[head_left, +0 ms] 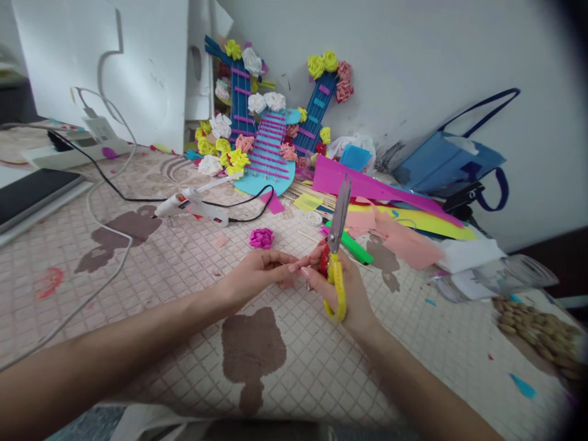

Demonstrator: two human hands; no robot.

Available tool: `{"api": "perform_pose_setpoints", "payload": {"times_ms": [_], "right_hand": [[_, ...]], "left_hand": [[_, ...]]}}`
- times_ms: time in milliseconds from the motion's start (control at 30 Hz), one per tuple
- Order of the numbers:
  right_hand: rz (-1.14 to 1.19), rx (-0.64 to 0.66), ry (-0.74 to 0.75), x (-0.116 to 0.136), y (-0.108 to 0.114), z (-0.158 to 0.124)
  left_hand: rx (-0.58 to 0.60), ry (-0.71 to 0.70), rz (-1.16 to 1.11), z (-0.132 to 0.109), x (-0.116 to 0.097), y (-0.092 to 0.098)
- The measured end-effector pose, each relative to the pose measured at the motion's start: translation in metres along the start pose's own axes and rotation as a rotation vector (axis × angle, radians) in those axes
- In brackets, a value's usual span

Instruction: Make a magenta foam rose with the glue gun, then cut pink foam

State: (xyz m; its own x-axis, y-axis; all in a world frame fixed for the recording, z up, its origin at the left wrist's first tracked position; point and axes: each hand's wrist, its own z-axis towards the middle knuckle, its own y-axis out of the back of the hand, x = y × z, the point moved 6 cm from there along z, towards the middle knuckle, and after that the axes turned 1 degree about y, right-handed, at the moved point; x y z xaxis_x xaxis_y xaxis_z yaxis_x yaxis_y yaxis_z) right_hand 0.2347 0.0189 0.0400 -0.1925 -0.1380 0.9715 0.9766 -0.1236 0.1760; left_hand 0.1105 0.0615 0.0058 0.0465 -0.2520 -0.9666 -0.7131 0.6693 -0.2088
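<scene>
My right hand (353, 294) is closed around a pair of scissors (339, 220) with yellow and red handles. Their blades point up, away from the table, and look closed. My left hand (261, 275) pinches with its fingertips against those of the right hand. A small piece of peach paper (288, 282) shows just under the left fingers, partly hidden by them. Beyond the left hand lies a crumpled magenta paper flower (261, 237). A white hot glue gun (190, 205) rests on the table farther back, its black cord trailing off.
Toy-like paper guitars (271, 153) with paper flowers lean on the wall. Magenta card (367, 184), peach paper sheets (404, 236) and a green marker-like stick (351, 244) lie at the right. A blue bag (450, 162), nuts or pebbles (537, 327) and a laptop-like black slab (37, 193) flank the tablecloth.
</scene>
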Motion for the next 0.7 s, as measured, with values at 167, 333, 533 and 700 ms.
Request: {"api": "perform_pose_setpoints", "payload": {"times_ms": [167,333,533,700], "right_hand": [[-0.016,-0.004,-0.009,-0.002,0.001,0.0],[-0.166,-0.049,0.071,0.006,0.002,0.001],[-0.145,-0.145,0.061,0.007,0.012,0.003],[0.007,-0.283,-0.031,-0.013,0.03,0.01]], "left_hand": [[0.005,0.006,0.035,0.0,0.0,0.0],[-0.015,0.015,0.039,0.0,0.0,0.0],[-0.03,0.004,0.08,0.0,-0.002,0.0],[-0.047,0.007,0.082,-0.001,0.002,0.004]]}}
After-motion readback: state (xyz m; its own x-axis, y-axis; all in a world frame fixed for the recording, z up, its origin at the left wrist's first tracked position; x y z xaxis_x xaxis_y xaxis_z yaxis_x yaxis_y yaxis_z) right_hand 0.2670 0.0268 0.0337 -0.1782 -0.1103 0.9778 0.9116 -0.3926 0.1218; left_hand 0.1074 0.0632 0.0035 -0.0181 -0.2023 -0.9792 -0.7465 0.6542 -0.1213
